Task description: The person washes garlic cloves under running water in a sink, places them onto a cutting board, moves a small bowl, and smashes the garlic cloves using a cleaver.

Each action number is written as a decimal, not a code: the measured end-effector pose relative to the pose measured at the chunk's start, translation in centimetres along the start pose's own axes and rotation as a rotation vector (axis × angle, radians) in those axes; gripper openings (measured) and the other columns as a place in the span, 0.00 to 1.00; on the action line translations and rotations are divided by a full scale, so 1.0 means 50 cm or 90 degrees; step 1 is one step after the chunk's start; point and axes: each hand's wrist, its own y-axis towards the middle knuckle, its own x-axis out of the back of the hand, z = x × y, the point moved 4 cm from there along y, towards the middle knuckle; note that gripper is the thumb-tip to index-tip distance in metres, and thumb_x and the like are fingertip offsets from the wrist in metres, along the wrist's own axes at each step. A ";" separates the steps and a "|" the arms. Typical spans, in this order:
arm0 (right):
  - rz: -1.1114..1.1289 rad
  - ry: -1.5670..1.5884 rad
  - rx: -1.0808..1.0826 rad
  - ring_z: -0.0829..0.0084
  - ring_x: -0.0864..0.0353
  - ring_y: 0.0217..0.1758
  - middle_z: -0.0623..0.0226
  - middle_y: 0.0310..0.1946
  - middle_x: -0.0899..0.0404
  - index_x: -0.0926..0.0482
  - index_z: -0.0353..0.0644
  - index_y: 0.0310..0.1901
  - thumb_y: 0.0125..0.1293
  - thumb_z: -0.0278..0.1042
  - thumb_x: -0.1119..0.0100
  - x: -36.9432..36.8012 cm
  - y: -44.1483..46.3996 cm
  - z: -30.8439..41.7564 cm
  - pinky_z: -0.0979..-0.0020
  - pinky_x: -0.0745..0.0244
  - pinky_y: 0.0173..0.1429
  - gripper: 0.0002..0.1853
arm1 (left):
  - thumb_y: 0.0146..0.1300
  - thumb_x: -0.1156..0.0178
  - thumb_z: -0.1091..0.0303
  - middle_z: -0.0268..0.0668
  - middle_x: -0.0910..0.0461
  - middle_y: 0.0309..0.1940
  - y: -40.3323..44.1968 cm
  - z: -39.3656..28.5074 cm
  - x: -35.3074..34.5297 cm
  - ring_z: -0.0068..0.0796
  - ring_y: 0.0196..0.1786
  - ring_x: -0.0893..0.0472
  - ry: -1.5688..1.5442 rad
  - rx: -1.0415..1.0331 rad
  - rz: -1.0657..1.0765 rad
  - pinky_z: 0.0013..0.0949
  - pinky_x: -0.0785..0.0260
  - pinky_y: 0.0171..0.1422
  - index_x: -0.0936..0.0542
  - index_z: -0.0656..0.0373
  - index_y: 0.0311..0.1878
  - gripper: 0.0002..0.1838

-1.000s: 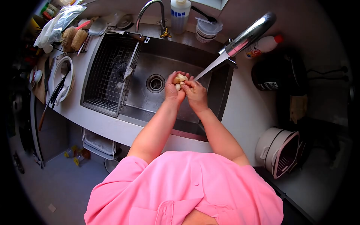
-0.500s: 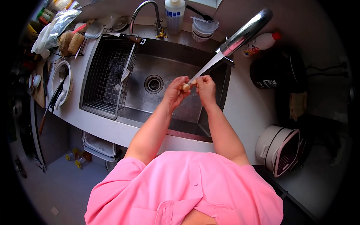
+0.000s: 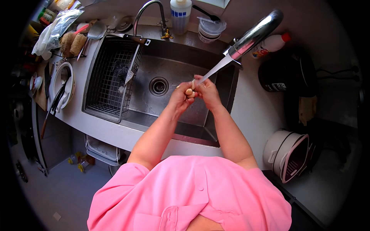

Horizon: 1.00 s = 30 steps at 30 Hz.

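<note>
Over the steel sink (image 3: pixel 148 67), my left hand (image 3: pixel 179 101) is closed round several small pale pieces that look like peeled garlic cloves (image 3: pixel 189 92). My right hand (image 3: pixel 209 94) meets it at the fingertips, its fingers pinched together. A pale piece stands between the two hands, and my right fingers seem to hold it. Water (image 3: pixel 216 69) from the chrome faucet (image 3: pixel 252 34) runs down onto the right fingers. The fingertips partly cover the pieces, so their exact shape is hard to make out.
A wire basket (image 3: pixel 110 82) fills the sink's left side, with a knife (image 3: pixel 135 39) across its back rim. Left stands a white bowl (image 3: pixel 69 86) with utensils. Behind are a thin curved tap (image 3: pixel 162 15), a bottle (image 3: pixel 180 17) and tubs (image 3: pixel 208 32). Right is a black appliance (image 3: pixel 287 73).
My hands have shifted slightly and drawn closer together. The left hand has turned so more of the pale cloves show. The right fingers have moved in toward the left, under the water.
</note>
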 end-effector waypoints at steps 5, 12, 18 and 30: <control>0.061 -0.053 -0.023 0.85 0.30 0.21 0.74 0.22 0.25 0.24 0.37 0.37 0.66 0.37 0.46 -0.013 -0.009 0.020 0.81 0.34 0.27 0.10 | 0.65 0.48 0.62 0.34 0.24 0.30 -0.011 0.002 -0.003 0.23 0.25 0.23 0.051 0.009 0.020 0.17 0.39 0.18 0.29 0.55 0.40 0.07; -0.079 -0.218 0.025 0.85 0.28 0.20 0.69 0.19 0.23 0.21 0.37 0.28 0.66 0.39 0.45 -0.004 0.023 0.014 0.80 0.34 0.24 0.14 | 0.65 0.49 0.62 0.35 0.24 0.30 -0.018 0.008 -0.024 0.23 0.25 0.24 0.018 0.008 0.004 0.17 0.40 0.17 0.29 0.56 0.41 0.08; 0.056 -0.048 -0.057 0.84 0.29 0.18 0.71 0.17 0.26 0.22 0.35 0.30 0.66 0.39 0.45 -0.038 0.000 0.011 0.80 0.33 0.24 0.14 | 0.64 0.47 0.62 0.35 0.24 0.29 0.005 -0.003 0.017 0.24 0.25 0.24 0.000 0.010 0.018 0.18 0.39 0.17 0.28 0.56 0.42 0.09; -0.068 -0.071 -0.099 0.82 0.33 0.15 0.74 0.17 0.28 0.22 0.39 0.31 0.66 0.41 0.46 -0.010 0.029 0.002 0.78 0.39 0.19 0.14 | 0.65 0.46 0.59 0.34 0.24 0.31 -0.040 -0.009 -0.031 0.20 0.27 0.25 0.083 -0.028 0.041 0.17 0.40 0.21 0.29 0.56 0.45 0.11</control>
